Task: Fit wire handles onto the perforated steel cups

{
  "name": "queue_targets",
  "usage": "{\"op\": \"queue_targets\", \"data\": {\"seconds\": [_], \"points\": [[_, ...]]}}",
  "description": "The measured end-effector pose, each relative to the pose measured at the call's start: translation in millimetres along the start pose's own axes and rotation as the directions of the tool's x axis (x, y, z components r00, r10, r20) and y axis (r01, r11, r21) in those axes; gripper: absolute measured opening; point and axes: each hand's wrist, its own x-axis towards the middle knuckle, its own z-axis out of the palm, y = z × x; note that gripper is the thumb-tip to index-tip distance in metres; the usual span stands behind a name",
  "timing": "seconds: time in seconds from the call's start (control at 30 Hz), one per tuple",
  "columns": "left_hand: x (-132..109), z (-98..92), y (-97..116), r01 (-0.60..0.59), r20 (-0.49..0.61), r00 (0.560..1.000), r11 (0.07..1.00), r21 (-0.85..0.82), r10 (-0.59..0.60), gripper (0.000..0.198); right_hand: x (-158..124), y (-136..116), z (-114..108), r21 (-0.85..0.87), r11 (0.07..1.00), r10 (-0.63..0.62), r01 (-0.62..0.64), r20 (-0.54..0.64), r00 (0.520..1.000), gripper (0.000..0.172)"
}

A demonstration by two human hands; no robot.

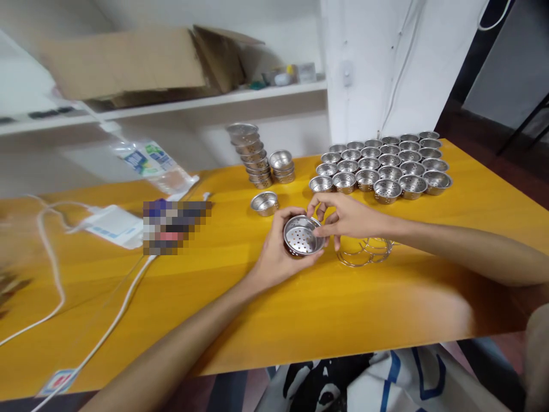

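A small round steel cup (302,236) with a perforated bottom sits in my left hand (272,252), whose fingers and thumb wrap around its side. Its open top is tilted toward me. At the cup's right rim is my right hand (343,216), thumb reaching over the edge and the other fingers curled outside it. Below my right wrist, bent wire rings (364,253) lie on the table. Just behind my left hand stands a single steel cup (265,203).
Rows of perforated cups (390,157) fill the yellow table's (240,320) back right. Behind the single cup rise a tall stack (253,155) and a short stack (282,166). A white adapter (115,226), white cables (124,309) and a plastic packet (156,166) lie left. A cardboard box (128,66) rests on the shelf.
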Motion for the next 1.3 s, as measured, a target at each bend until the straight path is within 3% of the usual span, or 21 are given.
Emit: {"op": "queue_targets", "data": {"seconds": [0.13, 0.23, 0.33, 0.47, 0.6, 0.8, 1.1, 1.2, 1.3], "points": [[-4, 0.7, -2, -0.02, 0.053, 0.998, 0.994, 0.106, 0.015, 0.078, 2, 2, 2, -0.139, 0.989, 0.045, -0.054, -0.062, 0.997, 0.026], [-4, 0.8, 0, -0.058, 0.099, 0.994, 0.994, 0.093, 0.049, 0.086, 4, -6, -16, -0.409, 0.912, -0.037, -0.011, -0.109, 0.993, 0.009], [-3, 1.7, -3, -0.033, 0.13, 0.991, 0.995, 0.09, 0.021, 0.072, 6, -13, -53, -0.705, 0.709, -0.169, -0.018, -0.195, 0.966, 0.01], [-1, 1.7, -15, 0.017, 0.133, 0.99, 0.982, 0.188, -0.043, 0.049, 12, -6, -103, -0.902, 0.393, -0.11, -0.178, -0.238, 0.965, 0.023], [2, 0.7, -26, 0.073, 0.104, 0.99, 0.974, 0.212, -0.097, 0.04, 18, 13, -127, -0.951, 0.236, -0.032, -0.199, -0.212, 0.977, 0.032], [2, 0.4, -25, 0.05, 0.12, 0.989, 0.965, 0.255, -0.083, 0.037, 24, 30, -137, -0.963, 0.165, -0.022, -0.212, -0.219, 0.975, 0.034], [0, 0.6, -25, 0.02, 0.139, 0.988, 0.956, 0.292, -0.063, 0.037, 28, 45, -145, -0.963, 0.195, -0.006, -0.183, -0.188, 0.982, 0.034], [1, 0.3, -24, 0.007, 0.138, 0.989, 0.946, 0.323, -0.055, 0.038, 27, 40, -143, -0.962, 0.18, 0.024, -0.205, -0.204, 0.979, 0.036], [8, -7.8, -24, -0.061, 0.08, 0.996, 0.915, 0.4, 0.032, 0.03, 20, 22, -133, -0.967, 0.176, -0.039, -0.183, -0.193, 0.98, 0.041]]}}
